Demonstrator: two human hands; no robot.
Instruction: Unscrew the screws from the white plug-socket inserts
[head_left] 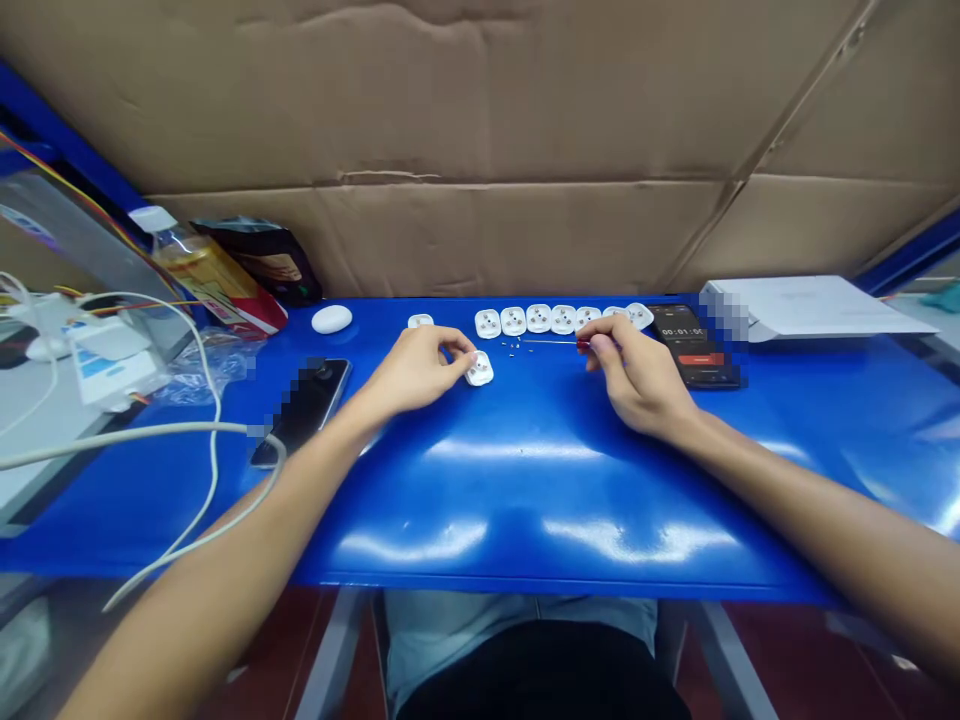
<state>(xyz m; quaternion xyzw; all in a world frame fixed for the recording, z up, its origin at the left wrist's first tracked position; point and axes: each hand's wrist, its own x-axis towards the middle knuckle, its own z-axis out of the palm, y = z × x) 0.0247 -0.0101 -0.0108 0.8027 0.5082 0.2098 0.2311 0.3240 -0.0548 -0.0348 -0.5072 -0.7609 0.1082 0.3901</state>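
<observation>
With fingers point(459, 363) of the left hand point(421, 366) pinched on a white piece point(480, 373) just in front of a row of similar ones point(538, 318), probably steadying it, holding a screwdriver point(553, 342) in the curled right hand point(637, 378) and aiming it left toward loose bits point(512, 355), apparently grouped within reach.

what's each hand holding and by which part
The left hand holds a white piece by its upper left edge; the right hand, a thin-shafted tool by its red handle.

On the table point(480, 500), a phone point(691, 347) lies right of the row of units point(538, 319).
</observation>
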